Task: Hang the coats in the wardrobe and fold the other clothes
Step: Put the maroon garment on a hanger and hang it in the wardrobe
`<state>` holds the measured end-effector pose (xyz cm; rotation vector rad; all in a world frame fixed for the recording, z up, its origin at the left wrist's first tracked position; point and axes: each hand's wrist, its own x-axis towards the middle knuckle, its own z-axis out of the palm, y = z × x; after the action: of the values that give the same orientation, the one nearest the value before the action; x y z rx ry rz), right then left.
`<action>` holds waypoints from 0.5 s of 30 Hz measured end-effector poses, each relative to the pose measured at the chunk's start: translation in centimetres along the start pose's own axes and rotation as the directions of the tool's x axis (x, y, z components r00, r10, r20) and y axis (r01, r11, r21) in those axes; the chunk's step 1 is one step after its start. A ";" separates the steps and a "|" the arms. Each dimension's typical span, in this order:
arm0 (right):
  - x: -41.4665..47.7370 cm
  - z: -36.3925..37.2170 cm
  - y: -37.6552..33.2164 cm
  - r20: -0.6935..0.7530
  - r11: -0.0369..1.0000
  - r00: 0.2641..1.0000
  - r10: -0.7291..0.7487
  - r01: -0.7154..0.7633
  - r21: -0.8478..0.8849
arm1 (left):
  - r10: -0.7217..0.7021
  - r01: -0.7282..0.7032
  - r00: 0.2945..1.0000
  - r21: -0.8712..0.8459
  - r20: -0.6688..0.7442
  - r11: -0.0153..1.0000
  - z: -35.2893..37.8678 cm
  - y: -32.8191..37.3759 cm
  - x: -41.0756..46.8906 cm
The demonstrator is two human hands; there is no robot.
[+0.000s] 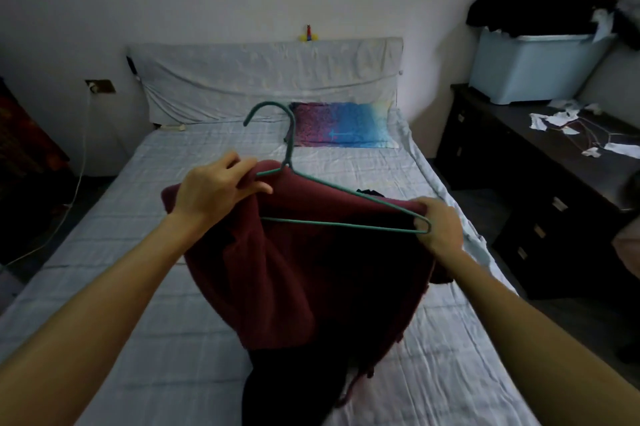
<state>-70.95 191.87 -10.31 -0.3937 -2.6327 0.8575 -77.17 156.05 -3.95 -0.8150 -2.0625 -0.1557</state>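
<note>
While my left hand [214,188] pinches the coat [311,269] and right hand [438,224] grips the hanger [332,198], I seat each shoulder evenly.

Bed [145,252] fills the frame centre, running from bottom edge up to the headboard [263,79] at upper centre. Pillow [343,126] lies on the bed just below the headboard, right of centre. Coat [311,273] hangs above the bed at centre, its lower end touching the sheet. Hanger [332,207] sits at the coat's top, hook up. Left hand [214,190] grips the coat's upper left; right hand [440,224] holds the hanger's right corner with the coat. Dresser [554,190] stands right of the bed. Bin [533,69] sits on it, upper right, clothes [540,6] piled in it. Cable [74,190] hangs down the wall left of the bed.
</note>
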 end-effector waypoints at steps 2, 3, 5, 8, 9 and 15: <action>1.3 -2.6 -1.0 -0.033 1.000 0.999 0.007 -0.007 -0.006 | 0.027 -0.028 0.999 0.053 0.025 0.998 0.0 0.0 -0.2; 2.0 -3.5 -1.8 -0.051 1.000 0.999 0.017 -0.016 0.015 | 0.027 -0.031 0.999 0.093 0.046 0.995 0.1 0.3 -0.2; 2.8 -5.0 -3.7 -0.079 0.997 0.996 0.039 -0.033 0.077 | -0.027 0.009 0.994 0.164 0.109 0.986 0.5 1.3 0.1; 3.0 -6.7 -6.3 -0.121 0.991 0.992 0.033 -0.018 0.129 | -0.178 0.125 0.963 0.254 0.201 0.959 0.8 2.4 0.7; 3.1 -7.2 -6.9 -0.143 0.993 0.989 0.020 -0.002 0.121 | -0.221 0.158 0.951 0.275 0.216 0.948 0.8 2.5 1.0; 2.4 -9.1 -7.7 -0.153 1.000 0.988 -0.015 0.016 0.003 | -0.358 0.270 0.910 0.358 0.208 0.894 -0.9 1.6 4.3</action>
<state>-70.65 191.43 1.88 -0.4201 -2.4894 0.7948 -77.27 159.07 -0.33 -0.3032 -2.3879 0.1227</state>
